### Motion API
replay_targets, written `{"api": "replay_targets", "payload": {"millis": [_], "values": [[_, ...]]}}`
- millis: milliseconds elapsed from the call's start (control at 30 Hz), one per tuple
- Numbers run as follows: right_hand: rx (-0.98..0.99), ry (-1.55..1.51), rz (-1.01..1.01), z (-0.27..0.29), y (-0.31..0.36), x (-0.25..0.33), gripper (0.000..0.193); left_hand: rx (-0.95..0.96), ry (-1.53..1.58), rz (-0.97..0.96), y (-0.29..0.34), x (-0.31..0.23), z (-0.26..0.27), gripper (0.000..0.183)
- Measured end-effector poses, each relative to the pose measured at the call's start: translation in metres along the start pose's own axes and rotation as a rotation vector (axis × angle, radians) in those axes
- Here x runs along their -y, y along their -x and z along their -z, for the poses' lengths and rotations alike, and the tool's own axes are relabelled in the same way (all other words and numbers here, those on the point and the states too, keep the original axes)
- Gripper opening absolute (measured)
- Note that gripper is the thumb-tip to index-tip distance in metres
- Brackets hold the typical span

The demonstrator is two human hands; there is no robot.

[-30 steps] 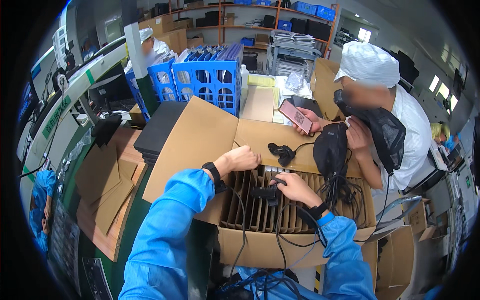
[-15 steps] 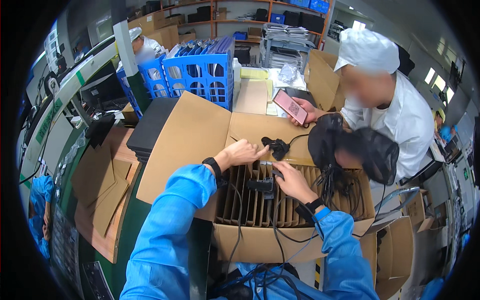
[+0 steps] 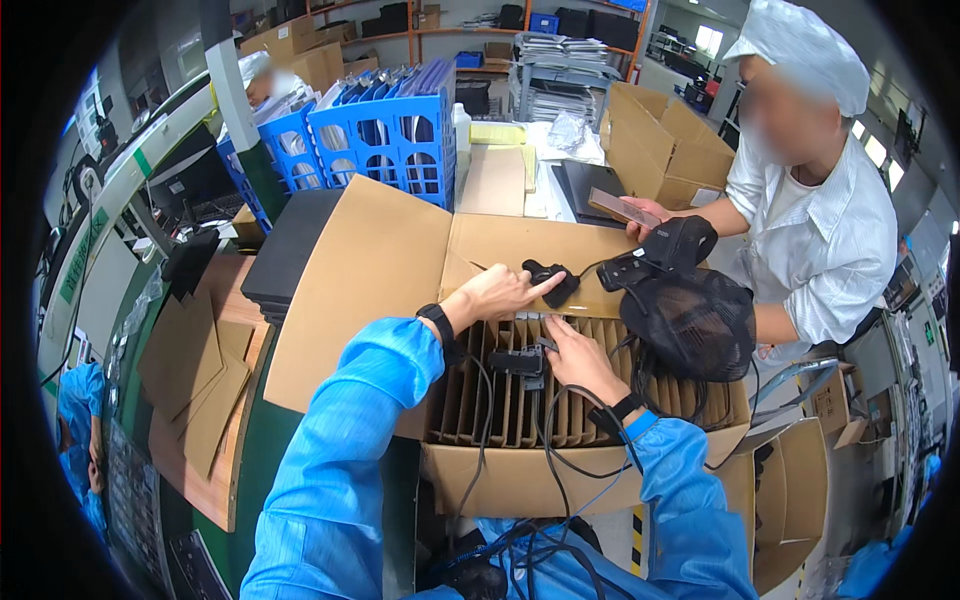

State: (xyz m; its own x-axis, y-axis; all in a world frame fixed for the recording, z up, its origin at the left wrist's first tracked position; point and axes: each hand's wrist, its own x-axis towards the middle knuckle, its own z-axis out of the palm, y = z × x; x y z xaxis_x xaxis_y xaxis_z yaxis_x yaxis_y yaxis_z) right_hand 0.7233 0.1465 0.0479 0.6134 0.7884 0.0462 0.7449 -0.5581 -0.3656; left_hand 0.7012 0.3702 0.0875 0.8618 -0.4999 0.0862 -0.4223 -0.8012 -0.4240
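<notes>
Under right hand (image 3: 583, 362), cardboard dividers (image 3: 515, 415) are standing (box (image 3: 520, 482) likely supporting them) | left hand (image 3: 497, 293) is pointing at black device (image 3: 564, 293) | both grips: cannot tell.

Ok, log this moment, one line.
Left hand: finger extended over small black cabled device; right hand: over brown cardboard dividers; dividers: inside open tan cardboard box

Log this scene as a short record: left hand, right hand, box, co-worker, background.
Left hand: index finger extended over a small black device; contact unclear
Right hand: fingertips by the cardboard dividers, beside another black device; grip unclear
Box: open cardboard, holding upright dividers
Co-worker: white cap and coat, phone in one hand, black mesh bag in front
Background: blue file rack, open carton
</notes>
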Motion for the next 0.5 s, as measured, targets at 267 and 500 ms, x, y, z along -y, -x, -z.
{"api": "replay_targets", "payload": {"millis": [267,500], "values": [[-0.318,-0.084,-0.045,0.019,-0.027,-0.001,0.034,-0.102,0.272,0.152,-0.013,0.030,0.031,0.090],[-0.011,0.242,-0.342,0.028,-0.104,0.027,0.097,0.005,0.198,0.105,-0.044,0.074,0.063,0.059]]}}
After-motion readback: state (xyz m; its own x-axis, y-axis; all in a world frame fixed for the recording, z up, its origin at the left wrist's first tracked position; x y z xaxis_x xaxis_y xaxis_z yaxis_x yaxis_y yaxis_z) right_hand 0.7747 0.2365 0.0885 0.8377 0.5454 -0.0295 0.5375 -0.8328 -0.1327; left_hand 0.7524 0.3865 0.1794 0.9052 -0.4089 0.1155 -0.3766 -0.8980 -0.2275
